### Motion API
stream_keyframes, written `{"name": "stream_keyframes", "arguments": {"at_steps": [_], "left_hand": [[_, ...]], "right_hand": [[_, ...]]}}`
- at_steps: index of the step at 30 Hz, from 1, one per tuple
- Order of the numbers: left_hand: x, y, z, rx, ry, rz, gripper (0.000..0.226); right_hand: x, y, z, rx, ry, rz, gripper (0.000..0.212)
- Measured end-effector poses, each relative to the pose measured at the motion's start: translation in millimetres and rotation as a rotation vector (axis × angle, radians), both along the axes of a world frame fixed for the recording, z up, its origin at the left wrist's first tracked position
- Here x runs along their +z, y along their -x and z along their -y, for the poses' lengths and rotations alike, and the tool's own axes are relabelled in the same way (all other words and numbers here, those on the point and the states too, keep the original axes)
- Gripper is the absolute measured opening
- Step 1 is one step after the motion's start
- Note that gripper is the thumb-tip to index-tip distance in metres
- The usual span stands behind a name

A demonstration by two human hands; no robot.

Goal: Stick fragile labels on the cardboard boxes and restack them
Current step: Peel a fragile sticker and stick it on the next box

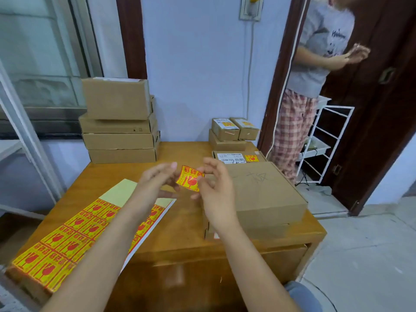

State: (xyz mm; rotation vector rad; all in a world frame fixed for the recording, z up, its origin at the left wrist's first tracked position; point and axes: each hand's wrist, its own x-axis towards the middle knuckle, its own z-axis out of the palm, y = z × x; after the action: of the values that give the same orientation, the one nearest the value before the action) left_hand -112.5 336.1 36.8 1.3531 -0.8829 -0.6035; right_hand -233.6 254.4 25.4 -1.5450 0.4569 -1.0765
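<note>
Both hands hold one yellow-and-red fragile label [189, 178] above bare wooden table [180, 226], left hand [157, 179] and right hand [213, 188] pinching opposite edges, just beside the large flat cardboard box [263, 190]

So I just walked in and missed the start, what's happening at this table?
A person is labelling boxes. Both hands, left hand and right hand, hold one peeled fragile label above the wooden table, beside the large cardboard box with no label on top. The label sheet lies on the left; stacked boxes wait behind.
</note>
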Motion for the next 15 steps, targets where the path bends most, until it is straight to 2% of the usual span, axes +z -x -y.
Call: {"name": "stream_keyframes", "arguments": {"at_steps": [5, 9, 15], "left_hand": [[16.2, 43.2, 23.4, -0.022, 0.057, 0.043, 0.011], [14.3, 70.5, 52.4, 0.007, 0.040, 0.108, 0.012], [0.1, 112.3, 89.6, 0.055, -0.017, 0.290, 0.023]], "right_hand": [[14.6, 32.6, 24.1, -0.077, 0.063, -0.034, 0.043], [23.6, 59.8, 47.6, -0.106, 0.107, -0.045, 0.042], [18.5, 98.9, 97.4, -0.092, 0.233, -0.193, 0.039]]}}
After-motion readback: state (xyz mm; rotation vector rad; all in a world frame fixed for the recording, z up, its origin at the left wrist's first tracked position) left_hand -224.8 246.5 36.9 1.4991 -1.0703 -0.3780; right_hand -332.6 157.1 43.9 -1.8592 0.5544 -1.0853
